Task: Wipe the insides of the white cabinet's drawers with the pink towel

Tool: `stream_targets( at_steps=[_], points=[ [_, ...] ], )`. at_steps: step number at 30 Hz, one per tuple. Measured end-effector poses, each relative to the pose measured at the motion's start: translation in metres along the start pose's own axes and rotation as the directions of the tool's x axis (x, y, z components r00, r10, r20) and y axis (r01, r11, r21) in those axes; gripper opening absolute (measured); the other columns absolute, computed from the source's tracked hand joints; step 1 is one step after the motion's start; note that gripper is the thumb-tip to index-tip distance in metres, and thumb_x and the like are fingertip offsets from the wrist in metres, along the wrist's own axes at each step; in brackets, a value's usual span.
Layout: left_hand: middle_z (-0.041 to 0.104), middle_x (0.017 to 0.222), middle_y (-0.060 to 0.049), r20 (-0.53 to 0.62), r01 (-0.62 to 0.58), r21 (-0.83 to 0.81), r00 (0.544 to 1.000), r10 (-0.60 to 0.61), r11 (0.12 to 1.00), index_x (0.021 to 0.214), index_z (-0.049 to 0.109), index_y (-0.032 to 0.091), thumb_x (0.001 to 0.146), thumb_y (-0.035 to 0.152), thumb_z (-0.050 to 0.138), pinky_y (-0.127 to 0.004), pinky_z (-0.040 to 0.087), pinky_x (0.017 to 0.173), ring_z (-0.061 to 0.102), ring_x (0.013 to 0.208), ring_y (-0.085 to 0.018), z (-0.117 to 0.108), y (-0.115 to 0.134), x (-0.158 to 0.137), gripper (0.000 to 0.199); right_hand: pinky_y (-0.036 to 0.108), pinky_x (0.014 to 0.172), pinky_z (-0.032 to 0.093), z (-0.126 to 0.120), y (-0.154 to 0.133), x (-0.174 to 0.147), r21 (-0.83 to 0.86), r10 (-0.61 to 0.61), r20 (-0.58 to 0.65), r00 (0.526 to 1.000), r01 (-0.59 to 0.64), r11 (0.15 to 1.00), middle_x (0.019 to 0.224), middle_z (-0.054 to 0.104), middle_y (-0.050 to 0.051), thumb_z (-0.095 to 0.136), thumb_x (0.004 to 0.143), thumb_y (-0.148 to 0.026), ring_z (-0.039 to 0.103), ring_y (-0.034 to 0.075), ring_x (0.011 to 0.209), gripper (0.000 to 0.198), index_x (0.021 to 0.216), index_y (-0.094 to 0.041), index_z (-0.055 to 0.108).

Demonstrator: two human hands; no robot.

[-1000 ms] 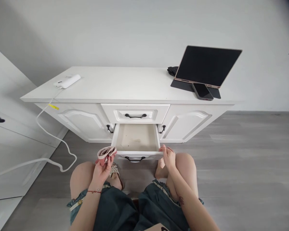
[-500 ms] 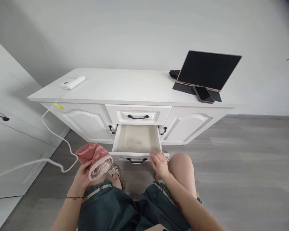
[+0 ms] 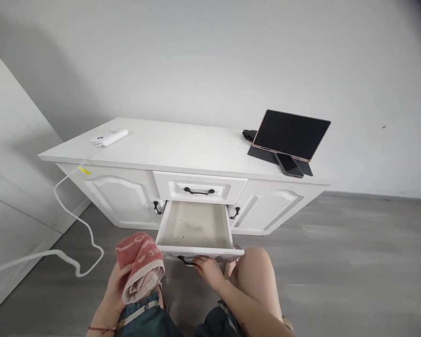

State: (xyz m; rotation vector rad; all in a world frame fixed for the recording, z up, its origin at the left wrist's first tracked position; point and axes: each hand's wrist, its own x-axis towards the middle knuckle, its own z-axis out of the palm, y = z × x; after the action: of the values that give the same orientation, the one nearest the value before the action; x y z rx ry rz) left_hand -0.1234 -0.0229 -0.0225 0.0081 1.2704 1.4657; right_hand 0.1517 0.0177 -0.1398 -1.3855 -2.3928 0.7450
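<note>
The lower drawer (image 3: 196, 250) stands pulled out of the white cabinet (image 3: 182, 150), so the opening is done; the upper drawer (image 3: 171, 189) above it sits flush. The pink cloth (image 3: 140, 262) is outside, held up in front of the cabinet, just beside the drawer's front left corner (whether it touches that corner, I cannot tell). The left hand (image 3: 117, 285) holds it from below, thumb against its side, the cloth bunched with its pale, rolled edge toward the person.

The right hand (image 3: 208, 271) is at the black handle (image 3: 184, 260) below the drawer's front edge, fingers bent over the handle's right part; the fingertips are hidden, so how firmly they are closed I cannot tell.

What is left, judging by how things lie: the drawer is not yet back in, and the cloth is not set down. A grey smudge (image 3: 194, 228) remains near the middle of the drawer's bottom.

On the cabinet top, the tablet (image 3: 291, 135) and phone (image 3: 289, 165) stand toward the right end, the phone near the front edge, and a white device (image 3: 110, 137) lies toward the back left corner, apart from this work.
</note>
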Motion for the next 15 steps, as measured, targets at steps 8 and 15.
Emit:
stream_targets(
  at_steps=[8, 15],
  points=[
    [0.069, 0.058, 0.003, -0.061, 0.058, -0.046, 0.996, -0.061, 0.997, 0.079, 0.069, 0.023, 0.061, 0.0, 0.055, -0.031, 0.059, 0.06, 0.07, 0.065, -0.021, -0.011, 0.008, -0.001, 0.032, 0.033, 0.08, 0.051, -0.007, 0.011, 0.032, 0.052, 0.104, -0.067, 0.992, -0.101, 0.994, 0.097, 0.073, 0.005, 0.049, 0.086, -0.017, 0.067, 0.024, 0.09, 0.026, 0.097, -0.024, 0.073],
    [0.075, 0.071, 0.001, -0.109, 0.052, -0.033, 0.993, -0.056, 0.998, 0.089, 0.071, 0.022, 0.06, -0.002, 0.057, -0.031, 0.058, 0.066, 0.071, 0.075, -0.023, -0.01, 0.011, -0.002, 0.04, 0.028, 0.083, 0.048, -0.029, 0.021, 0.078, 0.061, 0.231, 0.0, 0.973, -0.231, 0.971, 0.097, 0.074, 0.007, 0.053, 0.083, -0.013, 0.067, 0.022, 0.091, 0.027, 0.098, -0.02, 0.074]
  ],
)
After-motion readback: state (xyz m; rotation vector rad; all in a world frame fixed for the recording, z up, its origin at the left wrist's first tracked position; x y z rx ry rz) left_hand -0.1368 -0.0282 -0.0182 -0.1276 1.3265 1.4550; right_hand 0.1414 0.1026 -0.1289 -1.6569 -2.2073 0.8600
